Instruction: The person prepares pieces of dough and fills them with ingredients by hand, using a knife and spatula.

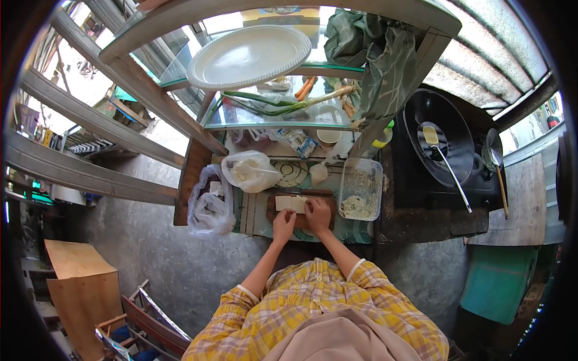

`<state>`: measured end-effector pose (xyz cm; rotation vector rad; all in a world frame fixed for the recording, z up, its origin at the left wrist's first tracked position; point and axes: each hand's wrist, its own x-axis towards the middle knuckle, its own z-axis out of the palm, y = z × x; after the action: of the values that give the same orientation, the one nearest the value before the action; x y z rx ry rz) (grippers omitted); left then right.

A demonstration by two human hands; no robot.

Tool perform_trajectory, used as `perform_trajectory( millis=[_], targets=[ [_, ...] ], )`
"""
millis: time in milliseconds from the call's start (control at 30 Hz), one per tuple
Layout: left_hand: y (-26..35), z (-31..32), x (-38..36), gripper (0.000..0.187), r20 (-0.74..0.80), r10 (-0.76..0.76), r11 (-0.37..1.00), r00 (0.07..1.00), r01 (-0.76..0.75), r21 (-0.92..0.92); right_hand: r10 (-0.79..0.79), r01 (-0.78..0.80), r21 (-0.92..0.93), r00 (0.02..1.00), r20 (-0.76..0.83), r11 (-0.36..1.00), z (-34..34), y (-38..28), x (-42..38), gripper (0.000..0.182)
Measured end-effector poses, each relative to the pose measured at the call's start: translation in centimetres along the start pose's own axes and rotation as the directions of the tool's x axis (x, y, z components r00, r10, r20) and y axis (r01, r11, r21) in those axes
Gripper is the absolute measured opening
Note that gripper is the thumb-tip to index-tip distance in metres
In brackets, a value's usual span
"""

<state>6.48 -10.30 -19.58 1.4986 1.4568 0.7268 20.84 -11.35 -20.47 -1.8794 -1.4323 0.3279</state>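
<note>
A flat, pale rectangular piece [290,203], which looks like a sheet of dough or a wrapper, lies on a brown wooden board [274,215]. At its near edge, my left hand [284,225] has its fingertips pinched together. My right hand [319,216] is closed over the right end of the piece, hiding that end. Just right of the board stands a clear plastic tub [360,188] with a pale, green-flecked mixture low inside.
Plastic bags [211,204] crowd the left, and a white bag [250,171] sits behind. A glass shelf above carries spring onions [283,107] and a white plate [250,57]. On the stove at right is a black wok [442,129] with a spatula [448,162].
</note>
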Motion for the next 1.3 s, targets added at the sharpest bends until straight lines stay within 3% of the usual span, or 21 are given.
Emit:
perform_trajectory(
  millis=[100, 200, 267, 367, 400, 500, 600, 700, 767, 800, 867, 967, 1033, 1133, 1300],
  targets=[
    [0.8, -0.1, 0.2, 0.025, -0.177, 0.077, 0.996, 0.981, -0.067, 0.059, -0.025, 0.026, 0.247, 1.000, -0.006, 0.969, -1.6, -1.5, 0.2, 0.011],
    [0.8, -0.4, 1.6, 0.029, -0.192, 0.062, 0.994, 0.979, -0.077, -0.072, 0.030, -0.073, 0.443, 0.994, 0.102, 0.894, -2.4, -1.6, -0.4, 0.012],
    [2.1, -1.6, 2.5, 0.029, 0.066, -0.054, 0.957, 0.996, 0.071, -0.282, 0.148, -0.236, 0.558, 0.969, 0.197, 0.796, -3.5, -2.5, -0.3, 0.013],
    [3.5, -2.6, 2.5, 0.031, 0.473, -0.183, 0.783, 0.862, 0.419, -0.460, 0.230, -0.373, 0.713, 0.928, 0.293, 0.593, -3.6, -2.4, -1.2, 0.014],
    [3.2, -2.4, 2.2, 0.031, 0.475, -0.186, 0.777, 0.860, 0.425, -0.465, 0.236, -0.392, 0.760, 0.920, 0.314, 0.518, -3.5, -2.2, -1.3, 0.013],
    [1.5, -1.4, 0.9, 0.030, 0.429, -0.209, 0.757, 0.879, 0.423, -0.498, 0.311, -0.653, 0.622, 0.755, 0.577, 0.432, -7.6, -3.3, -2.0, 0.018],
    [1.0, -0.7, -0.3, 0.029, 0.326, -0.243, 0.768, 0.914, 0.387, -0.511, 0.159, -0.267, 0.348, 0.938, 0.307, 0.899, -12.9, -2.1, -4.2, 0.028],
    [1.8, -0.5, -1.9, 0.027, 0.307, -0.216, 0.854, 0.927, 0.332, -0.401, 0.313, -0.327, 0.174, 0.944, 0.102, 0.929, -17.1, -1.9, -4.1, 0.039],
    [2.1, 0.1, -2.3, 0.023, 0.323, -0.143, 0.929, 0.935, 0.239, -0.282, 0.138, -0.148, 0.053, 0.978, 0.157, 0.988, -18.1, -1.8, -2.5, 0.045],
    [2.5, 0.5, -2.4, 0.021, 0.317, -0.048, 0.968, 0.947, 0.122, -0.218, 0.052, -0.052, -0.003, 0.980, 0.191, 0.999, -18.5, -1.9, -1.4, 0.048],
    [5.2, 1.2, -2.9, 0.018, 0.320, 0.145, 0.989, 0.936, -0.124, -0.086, -0.093, 0.089, 0.029, 0.960, 0.265, 0.996, -18.6, -2.1, 0.6, 0.031],
    [7.2, 3.1, -2.7, 0.016, 0.391, 0.453, 0.875, 0.801, -0.484, -0.021, -0.269, 0.276, 0.030, 0.901, 0.341, 0.961, -17.1, 1.0, 2.3, 0.016],
    [8.9, 4.0, -3.2, 0.017, 0.397, 0.529, 0.812, 0.750, -0.583, 0.020, -0.359, 0.346, 0.097, 0.884, 0.300, 0.933, -17.7, 1.8, 3.6, 0.009],
    [9.6, 5.3, -3.5, 0.017, 0.406, 0.573, 0.768, 0.712, -0.639, 0.035, -0.341, 0.322, 0.113, 0.893, 0.293, 0.940, -19.2, 2.2, 4.2, 0.008],
    [9.4, 6.3, -3.9, 0.016, 0.452, 0.502, 0.820, 0.737, -0.572, 0.022, -0.322, 0.323, -0.012, 0.945, 0.063, 0.946, -20.6, 1.7, 3.7, 0.011]
  ],
)
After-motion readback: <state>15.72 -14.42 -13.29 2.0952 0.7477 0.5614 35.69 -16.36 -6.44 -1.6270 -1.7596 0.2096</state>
